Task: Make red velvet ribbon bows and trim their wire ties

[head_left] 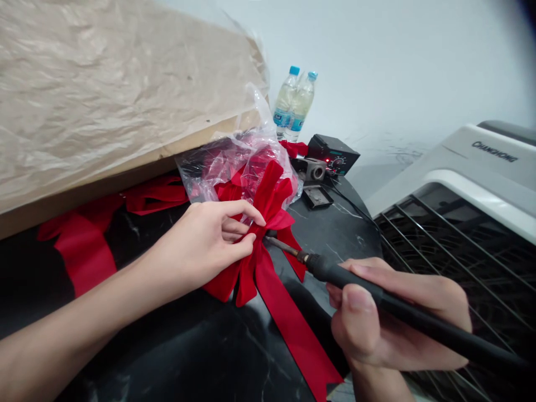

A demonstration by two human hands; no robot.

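Right hand (402, 318): curled round a black tool (360, 287), thumb and first finger pressed to the grip, close to the eye.
Metal tip (287, 248): thin, round, dull and brown-grey, poking in from the right of the left fingers; far end lost by the cloth folds, so cannot tell if touching.
Left hand (205, 240): thumb and first finger pinching red cloth, other fingers bent in under.
Red bow (268, 187): right at the left fingertips, so nearer to the left hand than the right; loops long and fluffy-looking, running away past the fingers and back toward the body.
Ribbon tail (293, 335): flat, smooth and wide, slanting from the pinch toward the body and to the right, under the tool.
Clear bag (259, 142): thin, shiny, crinkled, just past the left fingers, with red stuff inside.
Loose red ribbon (86, 254): soft and floppy, left of the left fingers.
Black box (333, 153): hard, square, red light on, well past the fingers, to the right.
Table (176, 346): black, shiny, with white wiggly lines, under the fingers.
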